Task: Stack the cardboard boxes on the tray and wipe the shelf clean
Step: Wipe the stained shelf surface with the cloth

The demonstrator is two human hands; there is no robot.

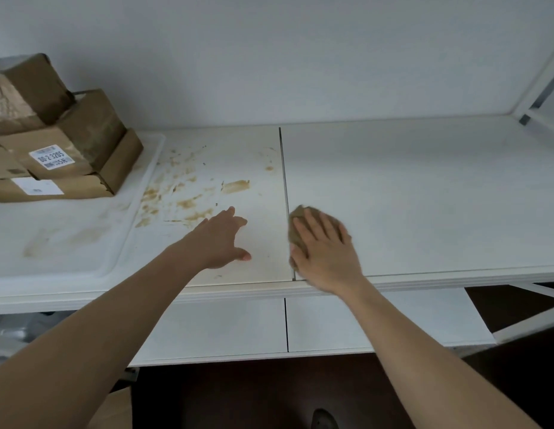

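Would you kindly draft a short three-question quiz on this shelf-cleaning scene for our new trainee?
1. True or false: the cardboard boxes are stacked on the tray.
2. Which of the hands presses the brown cloth: A left hand, B right hand?
3. Fill in: the brown stains lie to the ___ of the shelf seam.

Key: 1 true; 2 B; 3 left.
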